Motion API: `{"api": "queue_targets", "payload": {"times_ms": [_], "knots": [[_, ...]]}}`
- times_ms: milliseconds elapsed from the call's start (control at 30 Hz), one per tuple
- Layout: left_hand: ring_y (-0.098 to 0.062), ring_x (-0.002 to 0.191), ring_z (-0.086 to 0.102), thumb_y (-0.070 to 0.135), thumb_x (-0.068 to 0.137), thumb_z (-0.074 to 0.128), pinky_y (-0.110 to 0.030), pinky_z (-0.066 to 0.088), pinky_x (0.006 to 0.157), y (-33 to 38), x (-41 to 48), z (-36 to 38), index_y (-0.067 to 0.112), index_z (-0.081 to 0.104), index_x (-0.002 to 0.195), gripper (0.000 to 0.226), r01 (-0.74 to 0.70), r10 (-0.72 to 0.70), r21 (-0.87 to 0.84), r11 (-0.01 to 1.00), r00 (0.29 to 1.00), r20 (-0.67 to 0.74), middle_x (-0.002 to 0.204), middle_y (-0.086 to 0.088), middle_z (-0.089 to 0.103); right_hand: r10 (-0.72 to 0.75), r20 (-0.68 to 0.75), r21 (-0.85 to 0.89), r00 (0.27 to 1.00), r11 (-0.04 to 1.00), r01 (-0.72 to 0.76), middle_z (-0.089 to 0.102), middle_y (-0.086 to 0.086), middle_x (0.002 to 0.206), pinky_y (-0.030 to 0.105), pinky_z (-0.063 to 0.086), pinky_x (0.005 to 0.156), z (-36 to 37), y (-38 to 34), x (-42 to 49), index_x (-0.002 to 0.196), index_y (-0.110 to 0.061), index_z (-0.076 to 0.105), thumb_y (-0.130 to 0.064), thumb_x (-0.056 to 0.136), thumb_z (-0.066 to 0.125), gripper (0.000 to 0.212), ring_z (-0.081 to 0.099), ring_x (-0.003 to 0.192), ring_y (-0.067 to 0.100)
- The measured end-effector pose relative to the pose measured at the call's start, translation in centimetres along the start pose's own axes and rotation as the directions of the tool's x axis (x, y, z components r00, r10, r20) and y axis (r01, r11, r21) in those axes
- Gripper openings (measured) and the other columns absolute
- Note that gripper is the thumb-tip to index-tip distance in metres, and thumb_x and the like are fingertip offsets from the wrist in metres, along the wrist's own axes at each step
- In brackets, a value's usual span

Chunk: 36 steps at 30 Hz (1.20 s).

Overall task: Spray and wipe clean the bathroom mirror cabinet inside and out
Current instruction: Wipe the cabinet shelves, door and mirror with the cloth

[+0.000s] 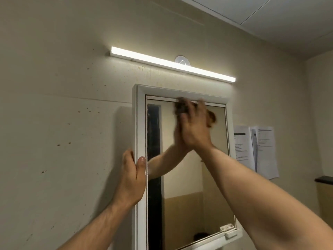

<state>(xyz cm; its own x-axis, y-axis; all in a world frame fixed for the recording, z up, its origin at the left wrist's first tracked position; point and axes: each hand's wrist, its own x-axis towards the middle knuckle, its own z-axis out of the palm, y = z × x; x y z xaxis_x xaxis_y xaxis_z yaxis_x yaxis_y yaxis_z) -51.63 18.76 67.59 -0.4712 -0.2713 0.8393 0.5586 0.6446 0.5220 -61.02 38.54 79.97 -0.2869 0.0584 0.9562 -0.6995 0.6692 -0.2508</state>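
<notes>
Pressing high on the glass, my right hand point(195, 127) covers a dark crumpled cloth point(182, 107). Motion smear hides whether the fingers curl round it or lie flat, so I cannot tell. My left hand point(132, 175) clamps the left edge of the white-framed mirror cabinet point(141, 123), thumb in front, fingers round the side. That cabinet hangs on the beige wall just under the lit white strip light point(173, 64), long axis vertical, mirror facing out at me. As I judge the risks, a fast stroke could run off the glass onto the frame, and hard pressure could jolt the door on its white plastic hinge point(229, 231).
</notes>
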Motion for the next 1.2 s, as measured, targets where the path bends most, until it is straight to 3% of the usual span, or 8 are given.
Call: {"api": "queue_targets", "payload": {"times_ms": [133, 367, 600, 700, 867, 967, 1067, 1200], "knots": [[-0.009, 0.149, 0.008, 0.050, 0.101, 0.035, -0.030, 0.010, 0.114, 2.8, 4.5, -0.4, 0.026, 0.000, 0.160, 0.073, -0.112, 0.115, 0.085, 0.990, 0.993, -0.030, 0.168, 0.005, 0.006, 0.426, -0.119, -0.078, 0.897, 0.896, -0.437, -0.005, 0.015, 0.172, 0.063, 0.003, 0.125, 1.4, -1.1, -1.4, 0.164, -0.030, -0.008, -0.061, 0.104, 0.018, 0.072, -0.001, 0.158, 0.038], [-0.023, 0.148, 0.030, 0.060, 0.101, 0.026, -0.028, 0.028, 0.104, 5.0, 8.7, 0.6, 0.031, 0.012, 0.159, 0.067, -0.077, 0.067, -0.051, 0.996, 0.982, -0.175, 0.166, 0.001, 0.023, -0.602, 0.143, -0.022, 0.785, 0.791, 0.611, -0.001, -0.004, 0.174, 0.049, 0.005, 0.127, 1.9, -0.9, -3.1, 0.164, -0.038, 0.018, -0.048, 0.105, 0.037, 0.062, -0.003, 0.160, 0.021], [-0.023, 0.151, 0.023, 0.056, 0.101, 0.031, -0.029, 0.022, 0.108, 4.8, 8.2, 0.7, 0.026, 0.008, 0.160, 0.071, -0.105, 0.105, 0.010, 0.994, 0.977, -0.184, 0.167, 0.002, 0.017, 0.441, -0.138, 0.027, 0.887, 0.897, -0.442, 0.003, 0.004, 0.174, 0.055, 0.002, 0.128, -0.1, 5.3, -1.7, 0.165, -0.035, 0.005, -0.051, 0.108, 0.028, 0.063, -0.001, 0.160, 0.023], [-0.023, 0.151, 0.024, 0.060, 0.096, 0.039, -0.028, 0.023, 0.107, 4.9, 8.3, 0.7, 0.027, 0.009, 0.160, 0.078, -0.098, 0.098, 0.010, 0.995, 0.976, -0.195, 0.167, 0.003, 0.018, 0.024, -0.007, -0.073, 1.000, 0.997, -0.025, -0.008, -0.003, 0.174, 0.050, -0.008, 0.127, 1.6, 2.1, -5.4, 0.162, -0.046, -0.006, -0.061, 0.104, 0.020, 0.065, -0.011, 0.159, 0.022], [-0.025, 0.149, 0.027, 0.058, 0.098, 0.040, -0.028, 0.026, 0.106, 4.7, 8.2, 0.6, 0.026, 0.010, 0.160, 0.075, -0.096, 0.102, 0.037, 0.995, 0.976, -0.192, 0.166, 0.000, 0.021, -0.678, 0.244, -0.028, 0.693, 0.710, 0.704, 0.001, 0.000, 0.174, 0.047, 0.002, 0.128, 1.1, 2.0, -7.4, 0.164, -0.035, 0.016, -0.050, 0.107, 0.028, 0.060, 0.002, 0.160, 0.026], [-0.025, 0.151, 0.025, 0.056, 0.099, 0.040, -0.030, 0.024, 0.106, 4.7, 8.3, 0.7, 0.028, 0.008, 0.160, 0.074, -0.081, 0.087, 0.037, 0.996, 0.977, -0.194, 0.167, 0.001, 0.018, -0.209, -0.021, -0.022, 0.978, 0.978, 0.209, 0.011, -0.004, 0.173, 0.047, 0.015, 0.127, 0.2, 3.1, -3.2, 0.163, -0.039, 0.018, -0.046, 0.105, 0.032, 0.060, 0.012, 0.159, 0.020], [-0.027, 0.151, 0.024, 0.053, 0.100, 0.040, -0.030, 0.024, 0.105, 4.9, 8.2, 0.8, 0.028, 0.008, 0.160, 0.073, -0.068, 0.075, 0.044, 0.997, 0.977, -0.200, 0.167, 0.002, 0.017, 0.507, -0.217, 0.098, 0.834, 0.862, -0.498, 0.017, 0.006, 0.172, 0.054, 0.008, 0.128, 0.8, 1.9, 0.3, 0.164, -0.028, 0.015, -0.046, 0.107, 0.025, 0.061, 0.011, 0.159, 0.027], [-0.025, 0.151, 0.023, 0.055, 0.099, 0.039, -0.030, 0.024, 0.107, 4.7, 8.0, 0.6, 0.028, 0.008, 0.160, 0.073, -0.083, 0.088, 0.036, 0.996, 0.977, -0.193, 0.167, 0.001, 0.017, -0.393, 0.038, -0.133, 0.919, 0.909, 0.395, 0.004, -0.005, 0.174, 0.045, -0.001, 0.128, 1.3, 2.9, -2.2, 0.165, -0.035, 0.009, -0.051, 0.106, 0.027, 0.064, 0.001, 0.160, 0.019]]}}
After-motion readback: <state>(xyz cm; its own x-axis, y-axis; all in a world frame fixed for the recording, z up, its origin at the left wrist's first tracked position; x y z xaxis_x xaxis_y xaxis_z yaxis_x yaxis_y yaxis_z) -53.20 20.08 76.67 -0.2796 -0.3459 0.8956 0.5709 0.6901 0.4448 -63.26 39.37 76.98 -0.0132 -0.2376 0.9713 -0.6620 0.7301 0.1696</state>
